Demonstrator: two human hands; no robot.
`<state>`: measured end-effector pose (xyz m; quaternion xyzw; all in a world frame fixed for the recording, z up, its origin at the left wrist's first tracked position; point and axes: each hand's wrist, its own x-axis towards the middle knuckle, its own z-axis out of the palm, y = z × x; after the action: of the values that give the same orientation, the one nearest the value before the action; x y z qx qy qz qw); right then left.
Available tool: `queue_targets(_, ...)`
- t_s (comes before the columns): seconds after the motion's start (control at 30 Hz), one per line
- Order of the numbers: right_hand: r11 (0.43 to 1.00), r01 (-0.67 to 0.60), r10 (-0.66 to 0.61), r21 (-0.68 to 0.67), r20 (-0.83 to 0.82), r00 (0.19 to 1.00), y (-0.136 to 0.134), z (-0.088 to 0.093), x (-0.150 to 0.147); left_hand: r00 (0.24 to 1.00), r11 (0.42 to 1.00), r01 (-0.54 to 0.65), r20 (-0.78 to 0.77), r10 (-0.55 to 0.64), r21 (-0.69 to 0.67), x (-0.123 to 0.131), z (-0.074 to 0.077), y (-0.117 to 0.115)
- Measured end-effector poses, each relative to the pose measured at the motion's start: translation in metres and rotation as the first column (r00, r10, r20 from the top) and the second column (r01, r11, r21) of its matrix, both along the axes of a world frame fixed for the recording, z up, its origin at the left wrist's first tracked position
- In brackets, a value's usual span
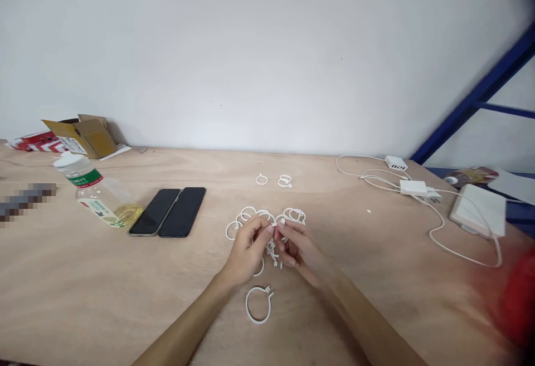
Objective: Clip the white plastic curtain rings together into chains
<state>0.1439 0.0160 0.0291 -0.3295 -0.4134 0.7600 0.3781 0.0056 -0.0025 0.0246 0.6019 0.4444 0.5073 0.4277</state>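
My left hand (247, 250) and my right hand (301, 248) meet over the middle of the table, fingertips nearly touching. Both are closed in a pinch on a small white plastic piece (282, 221), whose full shape the fingers hide. Behind and beneath them lie several white plastic rings (233, 230) that look like curtain rings. A little heap of small white plastic parts (272, 254) shows between the hands. Nearer to me, one open white ring (247, 306) lies flat by my left forearm. Farther back rest a single ring (261, 183) and a small group of rings (285, 184).
Left of the hands are two dark phones (182, 213) and a tilted clear plastic bottle (90, 185). An open cardboard box (94, 137) stands at the back left. White cables (443, 227), an adapter (413, 188) and a white box (480, 210) lie right. Something red blurs at lower right.
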Motion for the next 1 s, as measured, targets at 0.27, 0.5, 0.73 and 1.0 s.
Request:
queue_targets(0.27, 0.989, -0.037, 0.005, -0.144, -0.217, 0.976, 0.000, 0.002, -0.003, 0.897, 0.926, 0.280, 0.413, -0.158, -0.255, -0.004, 0.005, 0.005)
queue_targets(0.5, 0.992, -0.066, 0.037, -0.109, -0.254, 0.966, -0.004, 0.003, -0.005, 0.874, 0.888, 0.341, 0.454, -0.177, -0.310, -0.016, 0.010, 0.006)
queue_targets(0.73, 0.997, -0.076, 0.075, -0.015, -0.069, 0.995, 0.000, 0.000, 0.003, 0.880, 0.824, 0.401, 0.418, -0.226, -0.400, -0.019, 0.017, 0.005)
queue_targets(1.0, 0.988, -0.122, 0.089, -0.091, -0.301, 0.950, -0.001, -0.003, 0.002, 0.762, 0.728, 0.535, 0.617, -0.195, -0.430, -0.015, 0.018, 0.000)
